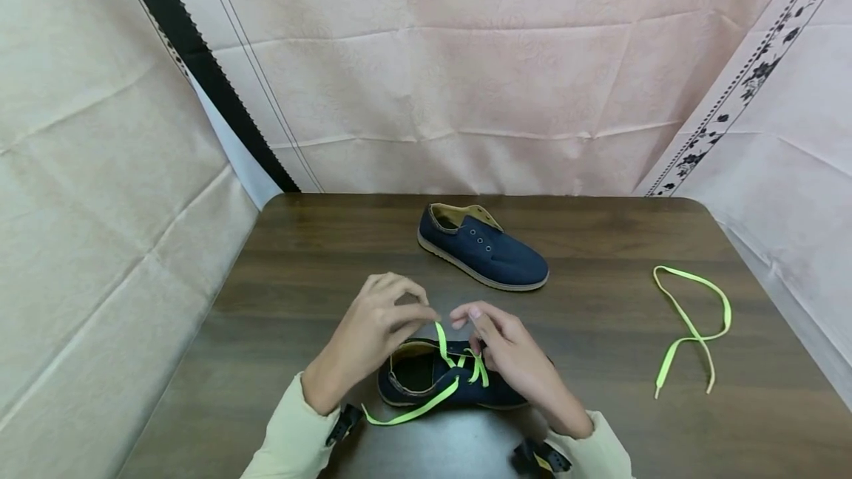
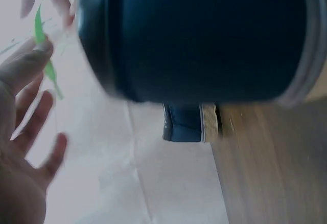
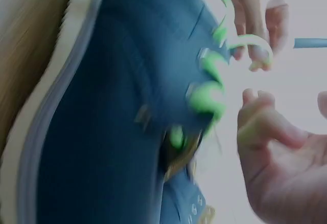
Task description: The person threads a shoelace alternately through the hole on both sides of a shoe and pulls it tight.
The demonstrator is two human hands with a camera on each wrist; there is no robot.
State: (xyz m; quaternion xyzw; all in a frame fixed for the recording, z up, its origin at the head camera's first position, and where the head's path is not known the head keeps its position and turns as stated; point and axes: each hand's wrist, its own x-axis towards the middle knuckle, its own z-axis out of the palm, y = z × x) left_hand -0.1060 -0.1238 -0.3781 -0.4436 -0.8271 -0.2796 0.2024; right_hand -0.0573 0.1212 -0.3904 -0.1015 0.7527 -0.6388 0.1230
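One green lace [image 1: 442,341] pinched by left hand [image 1: 381,318]; right hand [image 1: 511,350] loosely curled, empty, partly hiding laced shoe [image 1: 494,392].

Nearer the wearer than the laced navy canvas shoe [image 1: 489,395], two long sleeves of pale cream cloth, faintly tinged yellow-green, cover the forearms. The left sleeve [image 1: 291,431] lies to the left of that shoe, plain and smooth, softly creased, with a loose cuff ending at the wrist. The right sleeve [image 1: 594,451], to the right of the shoe, matches it in colour and cut. Below the shoe's heel end, the left wrist carries a small black angular camera [image 1: 342,424]; below its toe end sits a second black wrist unit [image 1: 541,457] with a small yellow mark. Both hands are bare.
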